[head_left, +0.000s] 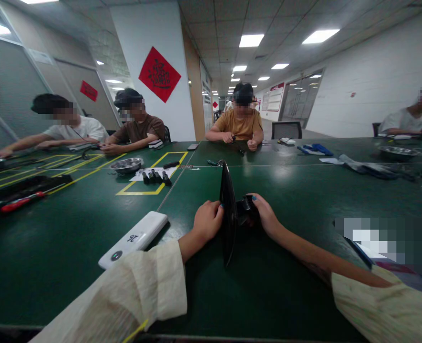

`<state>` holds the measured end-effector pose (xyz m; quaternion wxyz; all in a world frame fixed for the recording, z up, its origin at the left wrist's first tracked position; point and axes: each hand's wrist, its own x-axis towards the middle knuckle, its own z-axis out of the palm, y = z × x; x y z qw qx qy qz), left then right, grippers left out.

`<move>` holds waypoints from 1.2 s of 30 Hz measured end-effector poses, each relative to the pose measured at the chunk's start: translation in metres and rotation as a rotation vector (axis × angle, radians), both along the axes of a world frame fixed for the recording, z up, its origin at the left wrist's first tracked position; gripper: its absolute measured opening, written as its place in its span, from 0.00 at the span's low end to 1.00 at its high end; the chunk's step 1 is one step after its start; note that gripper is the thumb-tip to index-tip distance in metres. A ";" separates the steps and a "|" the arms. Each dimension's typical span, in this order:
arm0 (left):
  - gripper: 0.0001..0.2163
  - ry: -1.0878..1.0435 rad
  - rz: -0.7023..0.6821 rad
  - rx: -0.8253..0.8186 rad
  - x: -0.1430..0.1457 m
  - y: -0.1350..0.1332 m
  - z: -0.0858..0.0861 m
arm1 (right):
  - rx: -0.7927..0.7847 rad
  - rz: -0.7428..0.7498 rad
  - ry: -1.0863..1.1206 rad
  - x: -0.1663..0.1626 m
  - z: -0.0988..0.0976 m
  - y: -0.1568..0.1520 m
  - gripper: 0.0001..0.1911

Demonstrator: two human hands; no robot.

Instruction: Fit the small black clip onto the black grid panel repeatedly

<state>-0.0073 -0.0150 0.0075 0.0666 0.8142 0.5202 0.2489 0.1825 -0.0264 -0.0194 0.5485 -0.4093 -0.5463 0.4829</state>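
A thin black flat panel (pixel 228 209) stands on edge on the green table (pixel 275 286), seen edge-on in the middle of the head view. My left hand (pixel 207 221) is closed against its left face. On the panel's right side, my right hand (pixel 262 214) is wrapped round a small black part (pixel 244 209) pressed to it. Both sleeves are cream-coloured.
A white power bank (pixel 134 239) lies left of my left arm. Further left are a red-handled tool (pixel 19 201), a steel bowl (pixel 127 165) and small black parts (pixel 156 177) on paper. Other people sit across the table. Another steel bowl (pixel 398 152) sits far right.
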 end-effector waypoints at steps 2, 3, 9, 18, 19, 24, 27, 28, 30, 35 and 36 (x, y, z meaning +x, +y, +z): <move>0.14 0.014 -0.010 -0.016 -0.001 0.000 0.001 | 0.007 -0.023 0.000 -0.001 0.001 -0.001 0.17; 0.14 0.013 -0.022 -0.016 -0.001 0.001 0.002 | 0.007 -0.029 0.000 -0.001 0.001 -0.002 0.17; 0.18 -0.032 -0.058 -0.050 -0.004 0.006 -0.001 | -0.003 -0.037 -0.011 -0.001 0.003 -0.003 0.16; 0.25 -0.078 0.002 -0.134 -0.003 0.009 -0.008 | -0.017 -0.041 -0.038 -0.001 0.003 -0.002 0.17; 0.25 -0.057 0.010 -0.122 -0.004 0.009 -0.008 | -0.016 -0.043 -0.044 -0.001 0.003 -0.002 0.17; 0.24 0.027 0.046 -0.126 -0.003 0.008 -0.006 | -0.017 -0.059 -0.044 -0.001 0.004 -0.002 0.18; 0.24 0.026 0.068 -0.146 -0.003 0.008 -0.006 | -0.025 -0.060 -0.051 -0.001 0.004 -0.003 0.18; 0.24 0.017 0.069 -0.159 -0.002 0.008 -0.006 | -0.027 -0.063 -0.055 -0.001 0.004 -0.003 0.18; 0.23 -0.011 0.065 -0.192 -0.001 0.008 -0.006 | -0.026 -0.068 -0.059 -0.002 0.004 -0.003 0.19; 0.22 -0.095 0.041 -0.205 0.000 0.007 -0.007 | -0.027 -0.070 -0.048 -0.002 0.004 -0.002 0.19; 0.22 -0.107 0.036 -0.192 0.000 0.006 -0.006 | -0.026 -0.070 -0.048 -0.002 0.004 -0.002 0.19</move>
